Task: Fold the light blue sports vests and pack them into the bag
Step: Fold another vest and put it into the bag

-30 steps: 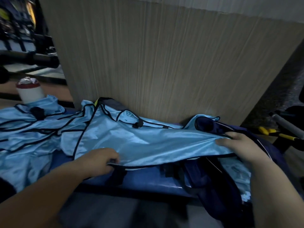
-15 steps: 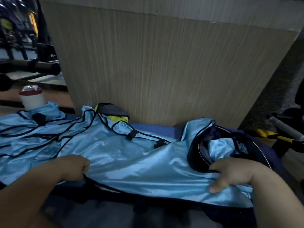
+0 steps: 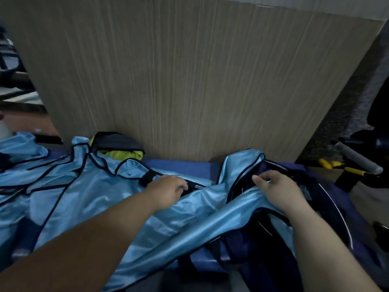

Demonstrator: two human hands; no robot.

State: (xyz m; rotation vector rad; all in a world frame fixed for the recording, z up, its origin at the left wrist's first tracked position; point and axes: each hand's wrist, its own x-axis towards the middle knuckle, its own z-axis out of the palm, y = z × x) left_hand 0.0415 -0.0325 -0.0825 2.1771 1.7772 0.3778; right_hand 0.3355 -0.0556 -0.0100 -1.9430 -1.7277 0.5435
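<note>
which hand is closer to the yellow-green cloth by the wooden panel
Left. The left hand holds the light blue vest a little right of the yellow-green cloth; the right hand is farther right, over the bag.

Upright wooden panel [image 3: 189,81] blocks the far side; bare blue strip [image 3: 185,166] lies between it and the vest [image 3: 84,197].

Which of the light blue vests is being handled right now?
The middle vest, stretched between the left hand and right hand toward the bag; the other vests lie crumpled at far left, untouched.
</note>
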